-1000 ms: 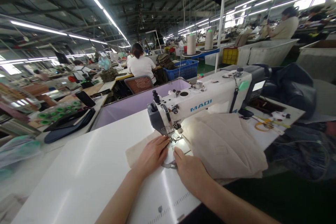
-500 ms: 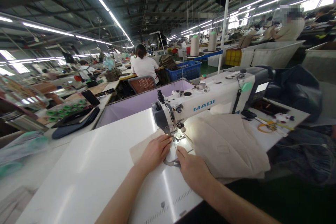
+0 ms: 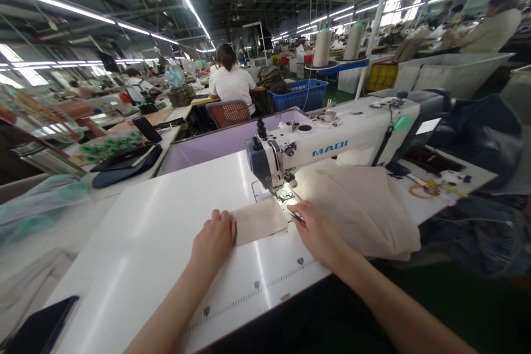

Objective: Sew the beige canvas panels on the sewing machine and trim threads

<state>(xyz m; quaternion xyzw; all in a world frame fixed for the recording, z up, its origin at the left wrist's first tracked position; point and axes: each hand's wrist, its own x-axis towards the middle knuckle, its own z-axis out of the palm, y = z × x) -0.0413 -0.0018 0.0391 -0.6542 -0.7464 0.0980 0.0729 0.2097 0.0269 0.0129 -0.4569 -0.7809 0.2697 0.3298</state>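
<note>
A white MAQI sewing machine (image 3: 332,146) stands on the white table, its needle area lit. In front of the presser foot lies a flat beige fabric piece (image 3: 260,222). My left hand (image 3: 214,237) is closed at the left edge of this piece, fingers curled over it. Just right of the needle area, my right hand (image 3: 318,232) is closed around a thin dark tool (image 3: 297,218); its exact kind cannot be made out. A large beige fabric bundle (image 3: 365,210) spreads under the machine arm, beside and behind my right hand.
Scissors with orange handles (image 3: 425,189) lie at the table's right end. A dark phone-like slab (image 3: 45,323) is at lower left. Behind the table is a lilac-lined bin (image 3: 199,149); thread cones (image 3: 322,48) stand beyond. A co-worker in white (image 3: 233,83) sits ahead.
My left hand has moved left and toward me, and the beige piece now lies in front of the presser foot. My right hand has shifted right, with the dark tool now visible. The view has turned slightly.
</note>
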